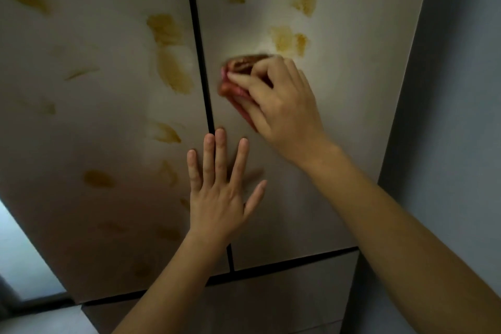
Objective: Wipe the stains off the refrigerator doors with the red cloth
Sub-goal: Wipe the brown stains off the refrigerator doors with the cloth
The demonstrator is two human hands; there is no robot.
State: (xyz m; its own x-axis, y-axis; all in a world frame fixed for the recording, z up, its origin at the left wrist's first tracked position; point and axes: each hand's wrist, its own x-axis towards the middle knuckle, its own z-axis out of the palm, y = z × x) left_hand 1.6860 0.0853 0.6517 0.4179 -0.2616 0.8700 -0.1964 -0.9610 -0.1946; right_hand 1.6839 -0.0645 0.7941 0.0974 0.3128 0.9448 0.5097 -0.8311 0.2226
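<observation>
STEP: wiping appeared under way on the right door (339, 144) | CLOTH: red cloth (238, 76) bunched, blurred, pressed to that door just below a yellow stain (288, 41) | RIGHT: right hand (282, 106) fingers closed around the cloth | LEFT: left hand (219, 192) flat, fingers spread wide, holding nothing, across the door seam (202, 62) | NEXT: likely a stroke up over that stain; the left door (95, 116) remained heavily marked.

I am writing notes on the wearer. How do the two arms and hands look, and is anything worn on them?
Both forearms are bare as far as the picture shows; no sleeve is in view. The left hand and the right hand have no glove, and no ring, watch or bracelet can be seen. The nails look short and unpainted.
</observation>
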